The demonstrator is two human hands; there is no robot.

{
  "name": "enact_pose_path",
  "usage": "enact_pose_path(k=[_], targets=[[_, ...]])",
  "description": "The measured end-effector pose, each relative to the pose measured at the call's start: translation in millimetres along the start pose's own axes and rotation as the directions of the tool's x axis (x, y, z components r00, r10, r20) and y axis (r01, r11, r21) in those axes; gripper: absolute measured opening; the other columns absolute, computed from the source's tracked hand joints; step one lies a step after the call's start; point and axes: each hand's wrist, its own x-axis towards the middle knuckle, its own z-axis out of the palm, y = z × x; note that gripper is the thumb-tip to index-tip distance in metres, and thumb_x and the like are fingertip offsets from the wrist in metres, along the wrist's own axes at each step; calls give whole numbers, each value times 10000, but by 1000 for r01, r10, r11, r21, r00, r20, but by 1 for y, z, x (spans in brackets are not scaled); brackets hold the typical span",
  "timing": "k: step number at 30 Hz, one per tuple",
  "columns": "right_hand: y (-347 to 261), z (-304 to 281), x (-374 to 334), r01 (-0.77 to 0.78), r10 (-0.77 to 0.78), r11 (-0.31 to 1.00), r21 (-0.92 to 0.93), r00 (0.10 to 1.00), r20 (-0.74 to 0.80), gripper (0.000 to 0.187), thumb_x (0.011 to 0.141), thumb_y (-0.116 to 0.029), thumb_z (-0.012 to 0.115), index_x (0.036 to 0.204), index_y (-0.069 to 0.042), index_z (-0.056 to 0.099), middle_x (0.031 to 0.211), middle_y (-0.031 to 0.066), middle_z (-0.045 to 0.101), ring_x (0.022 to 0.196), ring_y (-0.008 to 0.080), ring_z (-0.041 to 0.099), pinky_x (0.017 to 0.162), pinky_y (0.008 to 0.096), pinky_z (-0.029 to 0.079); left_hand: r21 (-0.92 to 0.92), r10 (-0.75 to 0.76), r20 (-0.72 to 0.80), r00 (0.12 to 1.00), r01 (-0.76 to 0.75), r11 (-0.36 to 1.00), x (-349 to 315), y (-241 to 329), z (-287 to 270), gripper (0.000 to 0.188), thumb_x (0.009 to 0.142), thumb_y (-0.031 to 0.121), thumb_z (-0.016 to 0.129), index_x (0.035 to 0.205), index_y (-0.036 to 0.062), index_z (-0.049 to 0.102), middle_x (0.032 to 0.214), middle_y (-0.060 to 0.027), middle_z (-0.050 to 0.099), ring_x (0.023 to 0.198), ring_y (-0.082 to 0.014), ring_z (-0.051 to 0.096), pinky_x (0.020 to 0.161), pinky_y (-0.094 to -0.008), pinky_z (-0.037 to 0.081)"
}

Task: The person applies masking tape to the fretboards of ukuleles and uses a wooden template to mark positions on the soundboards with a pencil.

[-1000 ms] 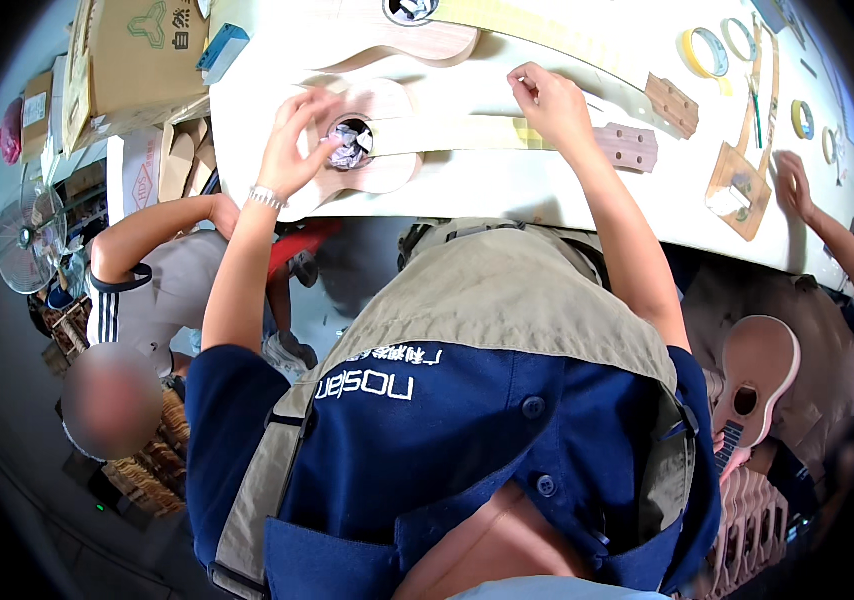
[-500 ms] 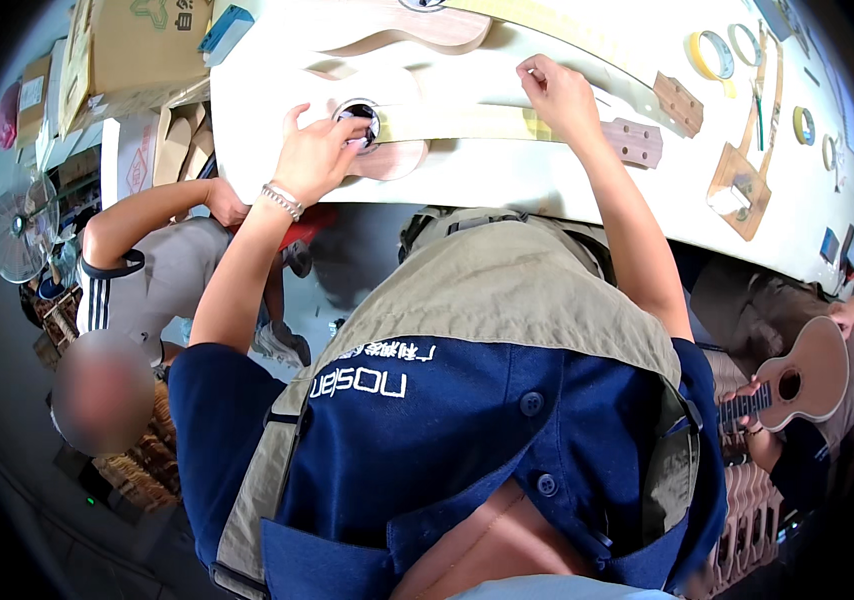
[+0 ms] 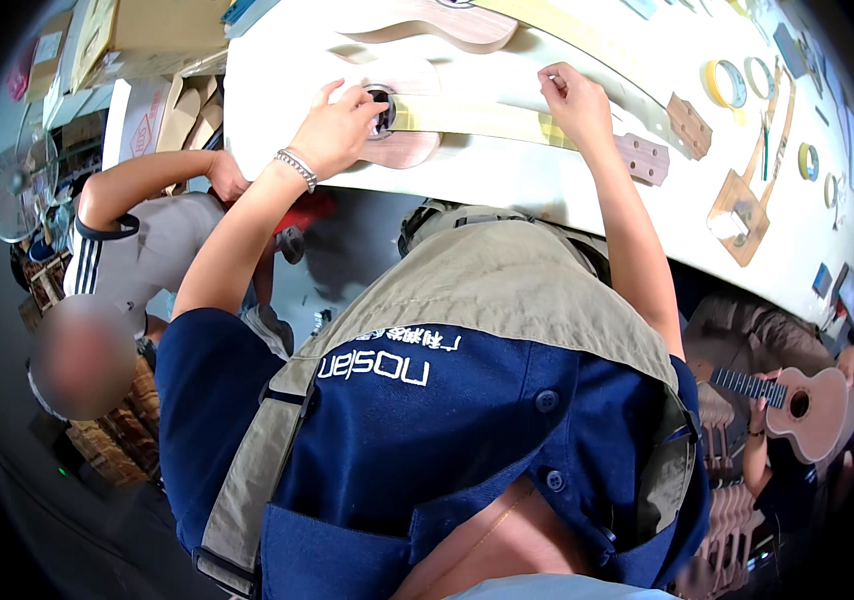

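Note:
An unfinished pale wood ukulele [image 3: 402,150] lies across the table in front of me, its neck to the right. Yellow masking tape [image 3: 477,116] covers the neck from beside the dark sound hole as far as the headstock [image 3: 642,158]. My left hand [image 3: 337,132], a bracelet on its wrist, rests over the body with fingers stretched to the sound hole's edge. Above the headstock end of the neck is my right hand [image 3: 577,105], its thumb and fingertips pinched together; whatever is between them is too small to make out.
A second taped ukulele [image 3: 457,28] lies farther back. Tape rolls [image 3: 724,83] and a wooden tool [image 3: 740,215] are on the table's right side. At left a person [image 3: 147,230] bends near cardboard boxes [image 3: 162,40]. Another person at right holds a ukulele [image 3: 809,412].
My left hand's fingers have drawn closer together at the sound hole. My right hand stays pinched. The view has shifted slightly, and the person at right has turned their ukulele.

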Motion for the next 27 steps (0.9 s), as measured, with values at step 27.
enact_pose_path(k=[27], targets=[[-24, 32, -77, -292, 407, -263, 920, 831, 380, 475, 963, -298, 486, 1333, -26, 366, 1388, 141, 417, 1259, 253, 425, 1074, 381, 337, -423, 318, 655, 686, -16, 906, 341, 84, 24, 484, 815, 409, 674, 1093, 17, 617, 1067, -121, 658, 899, -223, 668, 881, -410, 476]])
